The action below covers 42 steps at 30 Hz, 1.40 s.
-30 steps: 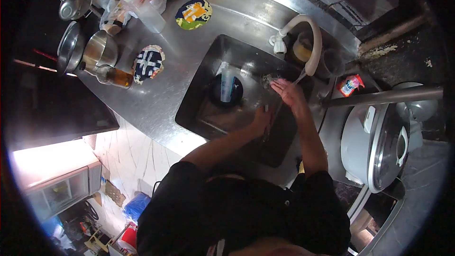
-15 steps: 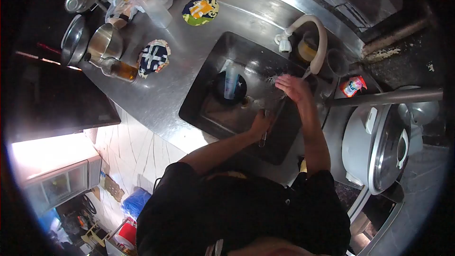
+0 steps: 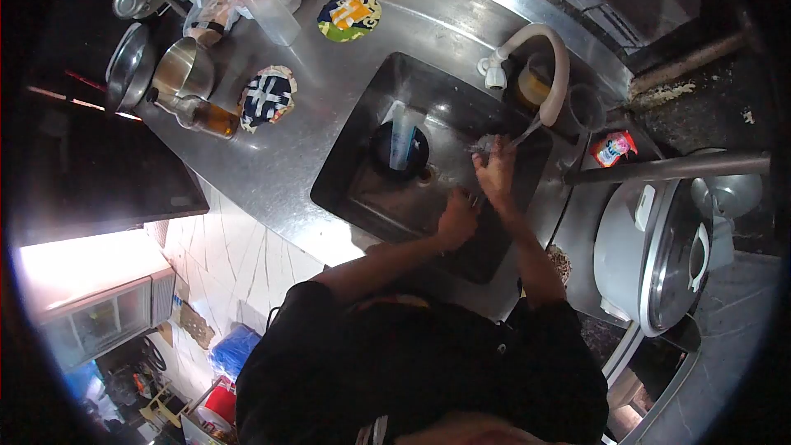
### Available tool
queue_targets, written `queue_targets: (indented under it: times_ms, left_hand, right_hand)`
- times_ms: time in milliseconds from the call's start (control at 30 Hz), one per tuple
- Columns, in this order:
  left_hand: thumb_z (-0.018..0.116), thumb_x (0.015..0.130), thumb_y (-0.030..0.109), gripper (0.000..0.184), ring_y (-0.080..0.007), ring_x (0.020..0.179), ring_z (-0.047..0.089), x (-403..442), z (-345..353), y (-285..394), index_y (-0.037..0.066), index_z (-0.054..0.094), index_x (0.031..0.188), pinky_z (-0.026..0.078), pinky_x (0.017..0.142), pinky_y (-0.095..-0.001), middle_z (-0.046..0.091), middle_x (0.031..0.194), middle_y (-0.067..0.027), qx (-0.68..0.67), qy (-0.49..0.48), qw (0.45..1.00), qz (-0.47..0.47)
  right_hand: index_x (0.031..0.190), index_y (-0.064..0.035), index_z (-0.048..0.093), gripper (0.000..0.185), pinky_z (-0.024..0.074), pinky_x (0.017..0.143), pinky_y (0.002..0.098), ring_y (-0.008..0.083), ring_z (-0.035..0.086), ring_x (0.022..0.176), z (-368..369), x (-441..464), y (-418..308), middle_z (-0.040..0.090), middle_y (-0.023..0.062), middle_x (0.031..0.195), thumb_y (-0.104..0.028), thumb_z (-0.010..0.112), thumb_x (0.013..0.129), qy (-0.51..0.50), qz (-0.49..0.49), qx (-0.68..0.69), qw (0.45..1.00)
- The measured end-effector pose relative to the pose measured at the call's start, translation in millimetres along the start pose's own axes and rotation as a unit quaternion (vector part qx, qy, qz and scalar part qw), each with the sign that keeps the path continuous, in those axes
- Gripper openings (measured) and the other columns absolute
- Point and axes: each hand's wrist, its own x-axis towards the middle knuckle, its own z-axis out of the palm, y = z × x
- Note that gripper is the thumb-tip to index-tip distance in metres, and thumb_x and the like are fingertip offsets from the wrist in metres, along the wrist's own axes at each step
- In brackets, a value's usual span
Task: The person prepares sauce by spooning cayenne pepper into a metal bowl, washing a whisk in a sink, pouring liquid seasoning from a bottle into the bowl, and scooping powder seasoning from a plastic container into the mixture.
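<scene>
My left hand (image 3: 459, 221) is closed over the near part of the dark sink (image 3: 329, 173), around a thin shiny metal utensil (image 3: 472, 199). Only a bit of the utensil shows past my fingers, so its kind is unclear. To its right, my right hand (image 3: 496, 177) has its fingers apart in the water running from the curved faucet (image 3: 563, 74), and water splashes around the fingertips. I make out nothing held there. In the sink's left part, a clear plastic cup (image 3: 402, 144) lies in a black round pan or bowl (image 3: 381, 151).
Left on the steel counter are two round cloth pads (image 3: 349, 16), an oil bottle (image 3: 216, 120), a metal bowl (image 3: 184, 70) and a clear squeeze bottle (image 3: 276, 21). Right of the sink stand a detergent packet (image 3: 613, 149), a metal rail (image 3: 676, 168) and a large white cooker (image 3: 630, 255).
My right hand has moved left and nearer my body, its fingers now in the splashing water. My left hand has turned slightly, and the utensil's lower end no longer shows.
</scene>
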Motion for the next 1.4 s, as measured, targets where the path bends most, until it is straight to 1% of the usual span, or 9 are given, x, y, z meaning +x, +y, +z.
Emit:
queue_targets:
  times_ms: [133, 233, 433, 567, 667, 833, 1100, 1233, 1400]
  left_hand:
    - [0.058, 0.088, 0.021, 0.040, -0.0428, 0.106, 0.056, -14, -21, 24, 0.006, 0.039, 0.120, 0.047, 0.083, -0.0531, 0.051, 0.115, -0.0223, 0.067, -0.013, 0.998, -0.012]
    - [0.058, 0.088, 0.022, 0.039, -0.0415, 0.106, 0.056, -23, -38, 28, 0.005, 0.040, 0.118, 0.048, 0.083, -0.0517, 0.052, 0.114, -0.0227, 0.092, -0.012, 0.995, 0.034]
    - [0.059, 0.089, 0.027, 0.053, -0.0347, 0.100, 0.059, 49, -7, -24, 0.004, 0.037, 0.132, 0.048, 0.082, -0.0443, 0.056, 0.109, -0.0215, -0.151, -0.085, 0.973, 0.150]
    - [0.055, 0.093, 0.038, 0.049, -0.0239, 0.095, 0.059, 122, 33, -35, 0.002, 0.049, 0.126, 0.047, 0.082, -0.0376, 0.062, 0.098, -0.0166, -0.218, -0.057, 0.940, 0.256]
    - [0.049, 0.095, 0.048, 0.050, -0.0171, 0.091, 0.059, 108, 10, 19, 0.002, 0.061, 0.111, 0.047, 0.079, -0.0335, 0.063, 0.093, -0.0098, -0.337, -0.124, 0.932, 0.046]
    - [0.046, 0.098, 0.043, 0.044, -0.0128, 0.083, 0.058, 84, -10, 79, 0.004, 0.065, 0.097, 0.047, 0.076, -0.0302, 0.062, 0.089, -0.0017, -0.400, -0.082, 0.908, -0.090]
    - [0.043, 0.098, 0.036, 0.041, -0.0137, 0.082, 0.060, 137, 31, 26, 0.002, 0.065, 0.102, 0.048, 0.075, -0.0303, 0.066, 0.090, -0.0048, -0.507, -0.211, 0.834, 0.056]
    - [0.042, 0.098, 0.041, 0.045, -0.0150, 0.084, 0.061, 135, 24, 47, 0.004, 0.064, 0.111, 0.049, 0.075, -0.0306, 0.067, 0.094, -0.0074, -0.354, -0.111, 0.925, 0.078]
    - [0.041, 0.097, 0.046, 0.045, -0.0195, 0.087, 0.063, 128, 20, 56, 0.010, 0.065, 0.111, 0.049, 0.078, -0.0344, 0.067, 0.094, -0.0104, -0.344, -0.065, 0.926, 0.142]
  right_hand:
    - [0.136, 0.0008, 0.039, 0.072, 0.0425, 0.095, 0.0504, 0.0351, 0.054, 0.112, 25, 18, 8, 0.055, 0.0230, 0.124, -0.034, 0.067, 0.080, 0.113, 0.027, 0.084, 0.990]
    - [0.121, -0.0050, 0.054, 0.055, 0.0526, 0.075, 0.0405, 0.0253, 0.060, 0.092, -26, 50, 5, 0.059, 0.0144, 0.108, -0.032, 0.072, 0.077, -0.151, 0.266, 0.417, 0.856]
    - [0.108, -0.0041, 0.060, 0.038, 0.0514, 0.065, 0.0319, 0.0152, 0.060, 0.074, -11, 50, 21, 0.062, 0.0040, 0.088, -0.033, 0.066, 0.084, -0.155, 0.283, 0.620, 0.715]
    - [0.097, -0.0016, 0.064, 0.031, 0.0494, 0.070, 0.0304, 0.0147, 0.062, 0.076, -19, 36, 23, 0.065, 0.0063, 0.088, -0.031, 0.058, 0.091, -0.037, 0.160, 0.516, 0.841]
    - [0.094, -0.0006, 0.065, 0.032, 0.0483, 0.074, 0.0299, 0.0145, 0.062, 0.080, -35, 21, 22, 0.066, 0.0078, 0.090, -0.030, 0.054, 0.095, 0.051, 0.116, 0.534, 0.836]
    - [0.099, 0.0022, 0.063, 0.034, 0.0477, 0.080, 0.0315, 0.0165, 0.062, 0.086, -68, 14, 13, 0.066, 0.0090, 0.092, -0.027, 0.047, 0.098, 0.066, 0.038, 0.455, 0.887]
    - [0.112, -0.0010, 0.060, 0.036, 0.0449, 0.087, 0.0311, 0.0186, 0.059, 0.100, -67, 4, 10, 0.064, 0.0110, 0.107, -0.028, 0.040, 0.100, 0.104, -0.017, 0.531, 0.841]
    - [0.118, -0.0017, 0.057, 0.039, 0.0435, 0.089, 0.0296, 0.0193, 0.058, 0.104, -45, 18, 30, 0.061, 0.0118, 0.113, -0.031, 0.039, 0.101, 0.038, 0.108, 0.509, 0.853]
    - [0.116, -0.0039, 0.058, 0.039, 0.0442, 0.084, 0.0297, 0.0147, 0.057, 0.096, -60, 20, 8, 0.061, 0.0056, 0.106, -0.036, 0.041, 0.100, 0.088, 0.078, 0.485, 0.866]
